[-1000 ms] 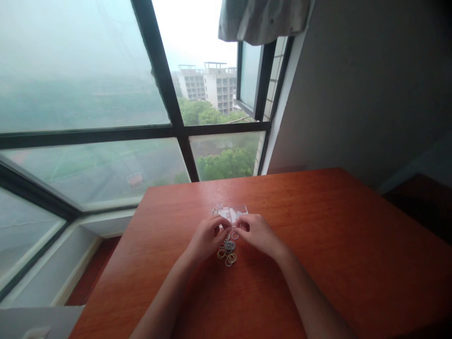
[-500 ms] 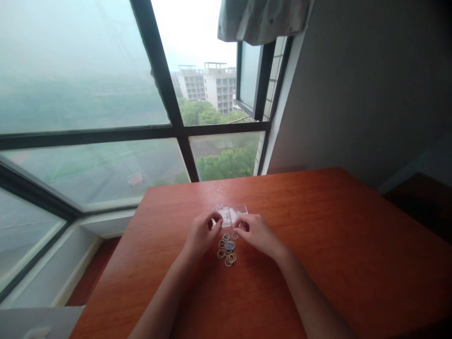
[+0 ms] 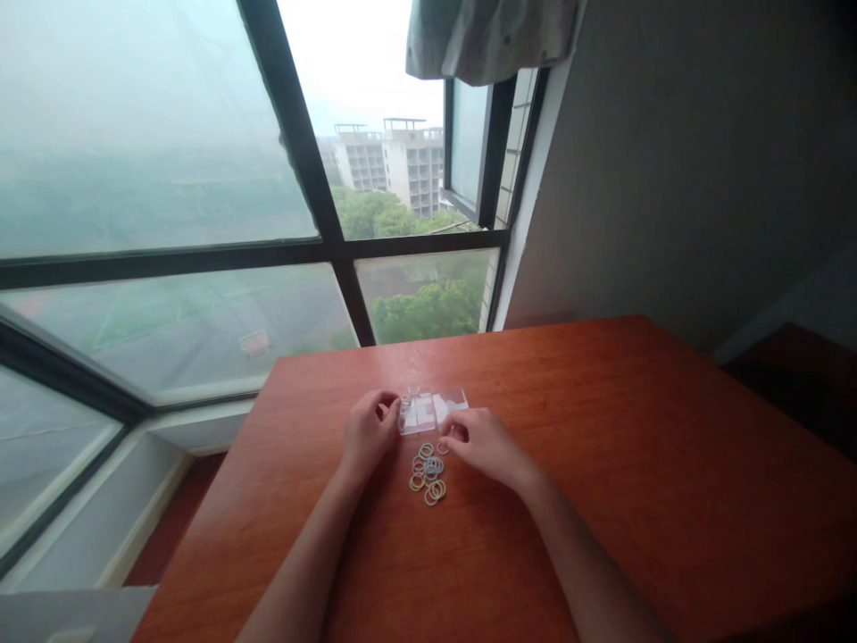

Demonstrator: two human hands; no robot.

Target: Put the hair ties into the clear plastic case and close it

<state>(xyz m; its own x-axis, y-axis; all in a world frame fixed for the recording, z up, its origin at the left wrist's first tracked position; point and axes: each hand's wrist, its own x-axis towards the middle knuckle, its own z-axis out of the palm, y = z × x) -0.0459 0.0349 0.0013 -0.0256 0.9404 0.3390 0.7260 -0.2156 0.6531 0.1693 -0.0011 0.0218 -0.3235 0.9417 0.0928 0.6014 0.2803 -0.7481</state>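
A small clear plastic box [image 3: 428, 411] with compartments lies on the reddish wooden table [image 3: 603, 464]. Just in front of it sits a pile of several small coloured rings [image 3: 427, 475], yellow, blue and pale. My left hand [image 3: 367, 433] rests at the box's left end with its fingers curled in a pinch; whatever they hold is too small to make out. My right hand [image 3: 483, 442] lies right of the rings, its fingers curled and pinched near the box's front right corner and the nearest ring.
The table stands in a corner: a large window with dark frames [image 3: 335, 250] runs behind and to the left, a grey wall [image 3: 669, 179] to the right. A curtain [image 3: 488, 36] hangs at the top. The table's left edge drops to the floor.
My left hand has moved left and away from the rings to the box's left end. The right hand has stayed nearly still. The box now shows more fully between the hands.
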